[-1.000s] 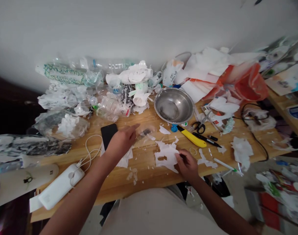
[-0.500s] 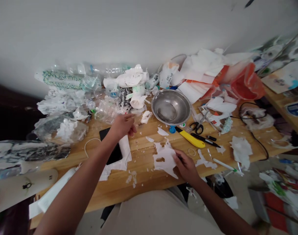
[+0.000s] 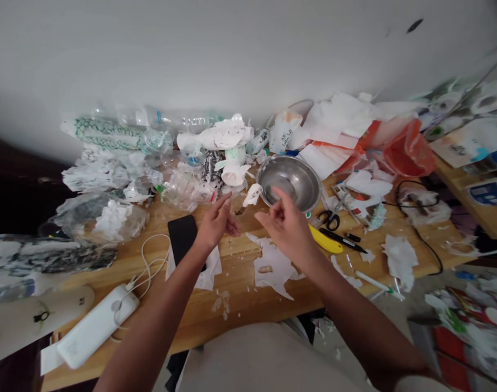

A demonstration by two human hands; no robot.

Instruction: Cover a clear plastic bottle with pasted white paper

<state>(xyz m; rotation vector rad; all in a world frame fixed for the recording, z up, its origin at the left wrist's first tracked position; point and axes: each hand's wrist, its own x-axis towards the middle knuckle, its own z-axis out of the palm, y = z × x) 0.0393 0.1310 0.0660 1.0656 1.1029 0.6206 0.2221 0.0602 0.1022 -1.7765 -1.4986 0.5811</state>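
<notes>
My left hand (image 3: 218,223) hovers above the wooden table, fingers apart and nothing in them, near a small white papery piece (image 3: 253,194). Beyond it lie a clear plastic bottle (image 3: 183,188) and a white paper-covered form (image 3: 234,173). My right hand (image 3: 284,220) is raised in front of the steel bowl (image 3: 289,182), thumb and index finger spread, holding nothing. Below that hand a torn sheet of white paper (image 3: 272,272) with a hole lies flat. A black phone (image 3: 183,239) rests on white tissue left of my left hand.
A yellow cutter (image 3: 326,241), black scissors (image 3: 330,219) and a black pen (image 3: 342,239) lie to the right. A white power bank (image 3: 99,326) with a cable (image 3: 148,267) sits front left. Plastic bottles, crumpled paper and a red plastic bag (image 3: 409,147) crowd the back.
My right hand has let go of the torn paper and moved up and left toward the bowl. My left hand has shifted slightly right and nearer to me.
</notes>
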